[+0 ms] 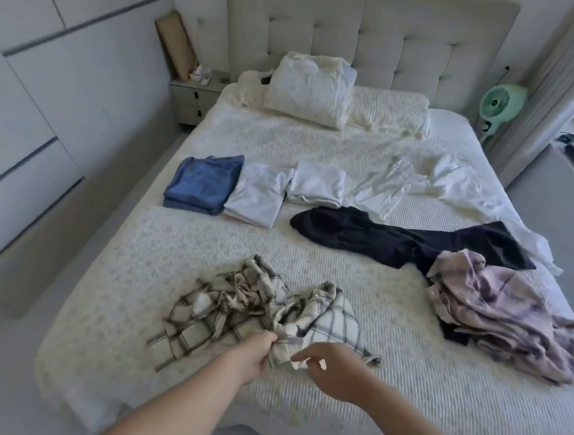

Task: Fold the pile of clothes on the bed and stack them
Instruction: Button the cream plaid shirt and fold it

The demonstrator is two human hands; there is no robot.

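A crumpled cream plaid garment (254, 311) lies at the near edge of the bed (137, 274). My left hand (256, 355) grips a bunch of its near edge. My right hand (332, 372) hovers just to the right, its fingers curled and touching the same edge of the cloth. Three folded items lie side by side mid-bed: a blue one (204, 183), a pale one (258, 194) and a white one (317, 184). Unfolded lie a dark navy garment (397, 239), a lilac tie-dye pile (497, 316) and a white garment (429, 184).
Pillows (309, 88) and a rolled blanket sit against the tufted headboard. A nightstand (193, 98) stands at the far left, white wardrobes along the left wall, a green fan (500, 103) and a curtain at the right.
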